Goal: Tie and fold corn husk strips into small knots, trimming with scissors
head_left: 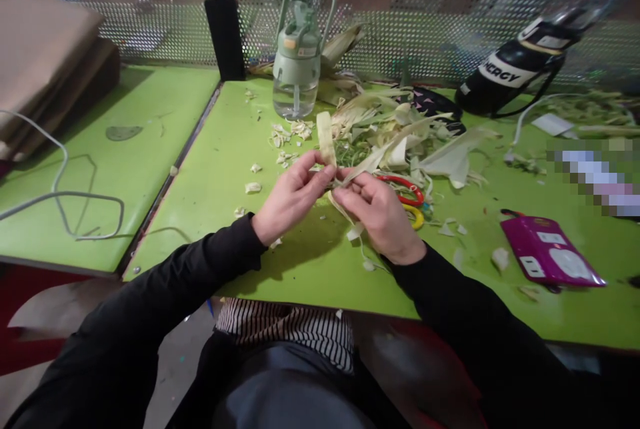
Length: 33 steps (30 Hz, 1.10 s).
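Note:
Above the green table (310,262), my left hand (295,195) pinches a pale corn husk strip (326,139) that stands up from its fingertips. My right hand (383,212) is closed on strips of the same husk, its fingertips meeting those of the left. One husk strip (370,163) runs from the fingers toward the upper right. Scissors with red and yellow handles (407,192) lie just behind my right hand, partly covered by it. A heap of dried corn husks (400,135) spreads beyond both hands, with small scraps (253,187) to the left.
A pale green water bottle (297,69) stands at the back, beside a black bottle (510,75) leaning on the perforated metal screen (400,9). A purple packet (553,252) lies at right. Cardboard (45,49) and a looped wire (90,195) occupy the left table.

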Each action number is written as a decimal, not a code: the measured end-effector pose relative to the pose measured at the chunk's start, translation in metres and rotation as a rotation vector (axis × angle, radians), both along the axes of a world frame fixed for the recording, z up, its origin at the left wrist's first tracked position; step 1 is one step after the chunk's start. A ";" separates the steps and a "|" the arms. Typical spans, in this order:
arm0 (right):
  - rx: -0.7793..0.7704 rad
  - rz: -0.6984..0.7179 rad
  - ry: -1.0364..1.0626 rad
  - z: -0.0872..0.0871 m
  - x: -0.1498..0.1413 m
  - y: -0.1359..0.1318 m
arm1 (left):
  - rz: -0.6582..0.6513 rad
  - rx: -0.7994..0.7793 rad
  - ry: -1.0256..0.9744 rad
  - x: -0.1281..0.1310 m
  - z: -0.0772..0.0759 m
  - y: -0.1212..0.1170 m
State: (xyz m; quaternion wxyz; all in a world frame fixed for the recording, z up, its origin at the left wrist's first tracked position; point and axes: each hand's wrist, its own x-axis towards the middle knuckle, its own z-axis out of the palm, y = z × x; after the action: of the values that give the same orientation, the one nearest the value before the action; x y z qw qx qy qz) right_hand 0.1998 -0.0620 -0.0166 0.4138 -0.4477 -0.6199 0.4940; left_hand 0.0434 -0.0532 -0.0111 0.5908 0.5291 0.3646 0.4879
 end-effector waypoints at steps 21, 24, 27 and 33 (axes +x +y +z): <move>0.126 -0.126 -0.058 -0.001 -0.003 -0.004 | -0.038 -0.125 0.054 0.003 0.015 -0.015; 0.126 -0.125 -0.071 0.001 -0.002 -0.004 | -0.041 -0.098 0.055 0.003 0.015 -0.017; 0.110 -0.111 -0.051 0.000 -0.003 -0.004 | -0.050 -0.070 0.061 0.003 0.013 -0.020; 0.057 -0.070 -0.022 0.002 -0.001 -0.001 | -0.072 -0.046 0.105 0.002 0.007 -0.019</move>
State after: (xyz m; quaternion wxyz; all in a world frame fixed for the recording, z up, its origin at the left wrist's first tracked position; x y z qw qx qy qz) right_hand 0.1990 -0.0625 -0.0149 0.4364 -0.4625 -0.6222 0.4567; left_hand 0.0449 -0.0727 -0.0037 0.5998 0.5531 0.3870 0.4296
